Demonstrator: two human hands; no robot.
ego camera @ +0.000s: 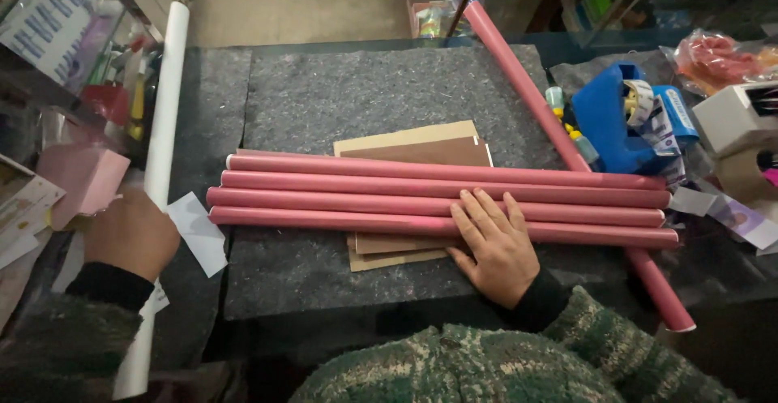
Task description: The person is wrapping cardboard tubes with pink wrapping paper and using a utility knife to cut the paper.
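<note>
Several long pink paper rolls [365,196] lie side by side across a grey felt mat [381,87]. My right hand [494,245] rests flat on the nearest rolls with fingers spread, holding nothing. Brown card sheets [421,145] lie under the rolls. Another pink roll [531,95] runs diagonally beneath them from the back to the front right. My left hand [130,233] is at the left edge, fingers curled, against a long white roll [166,103]; whether it grips the roll or the white paper slip [198,229] beside it I cannot tell.
A blue bag with a measuring tape [628,115] sits at the right, beside a white box [733,115] and a clear bag of red items [713,58]. Pink card and papers [81,180] crowd the left. Glass counter edges surround the mat.
</note>
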